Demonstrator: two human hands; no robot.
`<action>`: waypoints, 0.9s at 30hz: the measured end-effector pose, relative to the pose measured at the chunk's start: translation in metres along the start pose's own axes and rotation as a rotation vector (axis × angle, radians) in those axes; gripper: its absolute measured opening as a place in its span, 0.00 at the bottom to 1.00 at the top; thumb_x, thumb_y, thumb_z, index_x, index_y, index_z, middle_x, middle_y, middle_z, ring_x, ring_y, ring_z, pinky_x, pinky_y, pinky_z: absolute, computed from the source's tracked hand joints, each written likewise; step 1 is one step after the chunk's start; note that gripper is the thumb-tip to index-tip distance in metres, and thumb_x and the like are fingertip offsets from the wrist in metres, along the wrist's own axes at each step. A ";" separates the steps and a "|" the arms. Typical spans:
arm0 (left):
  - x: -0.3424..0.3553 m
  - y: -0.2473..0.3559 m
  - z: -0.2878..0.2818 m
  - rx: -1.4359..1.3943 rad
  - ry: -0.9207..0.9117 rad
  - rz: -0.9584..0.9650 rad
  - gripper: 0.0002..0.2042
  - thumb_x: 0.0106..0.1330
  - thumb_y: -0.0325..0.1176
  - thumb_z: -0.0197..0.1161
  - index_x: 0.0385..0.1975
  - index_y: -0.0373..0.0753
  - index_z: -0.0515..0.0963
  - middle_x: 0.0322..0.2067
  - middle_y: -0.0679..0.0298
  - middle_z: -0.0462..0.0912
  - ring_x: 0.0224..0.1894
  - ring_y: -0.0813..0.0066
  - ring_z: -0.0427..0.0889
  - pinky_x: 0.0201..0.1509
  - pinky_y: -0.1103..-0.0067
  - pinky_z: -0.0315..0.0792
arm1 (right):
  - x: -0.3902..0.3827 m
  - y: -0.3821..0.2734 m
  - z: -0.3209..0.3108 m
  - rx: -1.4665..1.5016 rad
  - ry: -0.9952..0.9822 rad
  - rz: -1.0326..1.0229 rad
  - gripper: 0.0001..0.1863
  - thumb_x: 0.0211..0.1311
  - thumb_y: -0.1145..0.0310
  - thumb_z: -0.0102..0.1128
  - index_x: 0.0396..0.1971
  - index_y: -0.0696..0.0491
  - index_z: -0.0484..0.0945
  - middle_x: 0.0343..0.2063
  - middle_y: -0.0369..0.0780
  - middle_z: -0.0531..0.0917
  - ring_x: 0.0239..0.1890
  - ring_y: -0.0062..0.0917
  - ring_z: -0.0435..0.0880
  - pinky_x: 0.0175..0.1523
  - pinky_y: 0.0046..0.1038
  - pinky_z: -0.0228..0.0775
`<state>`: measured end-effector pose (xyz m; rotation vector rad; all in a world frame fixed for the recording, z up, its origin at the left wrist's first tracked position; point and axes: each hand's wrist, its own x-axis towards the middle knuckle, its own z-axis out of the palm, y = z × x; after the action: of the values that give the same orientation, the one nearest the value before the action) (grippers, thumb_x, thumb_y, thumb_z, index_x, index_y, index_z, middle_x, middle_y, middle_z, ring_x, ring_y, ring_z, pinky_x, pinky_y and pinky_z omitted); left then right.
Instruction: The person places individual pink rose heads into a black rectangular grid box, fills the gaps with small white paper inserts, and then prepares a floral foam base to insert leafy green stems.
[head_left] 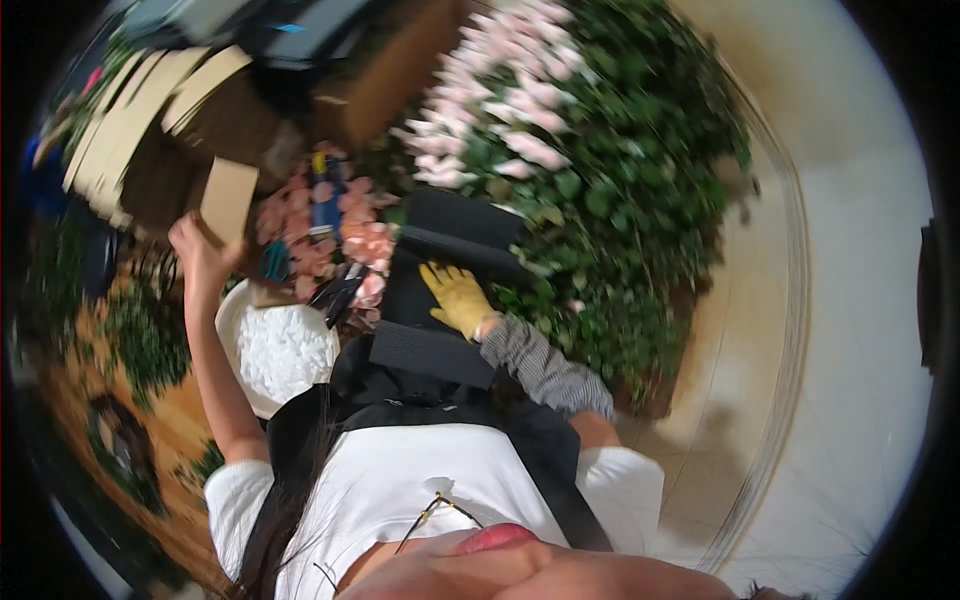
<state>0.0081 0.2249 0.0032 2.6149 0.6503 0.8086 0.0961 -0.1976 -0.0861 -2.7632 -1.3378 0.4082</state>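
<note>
The right hand in a yellow fabric glove lies on a black ridged padded sheet, fingers spread and released. Leftward sits a round cream bowl of small white pieces. Beyond, the bare left hand grasps a flat tan cardboard piece beside tan cardboard stacks. Farther are pale-pink leafy flowers.

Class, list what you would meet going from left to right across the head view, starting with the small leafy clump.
Small leafy clump, bare left hand holding a card, bowl of white pieces, gloved right hand, large leafy pile.
</note>
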 end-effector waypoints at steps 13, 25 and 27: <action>-0.146 0.100 0.194 -0.649 -1.289 -0.155 0.14 0.70 0.40 0.64 0.34 0.32 0.77 0.23 0.68 0.77 0.25 0.84 0.72 0.28 0.81 0.68 | -0.004 0.016 0.008 0.106 -0.154 -0.024 0.24 0.55 0.60 0.64 0.51 0.54 0.80 0.55 0.44 0.80 0.59 0.39 0.74 0.62 0.44 0.64; -0.098 0.171 0.162 -0.304 -1.297 0.387 0.18 0.67 0.43 0.59 0.30 0.31 0.83 0.26 0.49 0.85 0.28 0.50 0.84 0.35 0.67 0.78 | 0.011 0.007 0.000 0.090 -0.159 0.115 0.35 0.54 0.63 0.66 0.64 0.51 0.68 0.58 0.43 0.76 0.57 0.39 0.77 0.57 0.37 0.71; -0.115 0.160 0.192 -0.603 -1.539 0.269 0.15 0.65 0.37 0.57 0.37 0.31 0.82 0.31 0.48 0.86 0.33 0.50 0.86 0.41 0.68 0.79 | 0.011 0.009 0.004 0.136 -0.146 0.143 0.33 0.56 0.66 0.64 0.64 0.51 0.68 0.61 0.43 0.75 0.57 0.38 0.77 0.57 0.38 0.71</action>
<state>0.0905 -0.0014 -0.1304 1.9331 -0.3525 -0.8692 0.1085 -0.1956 -0.0941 -2.7695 -1.0952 0.6930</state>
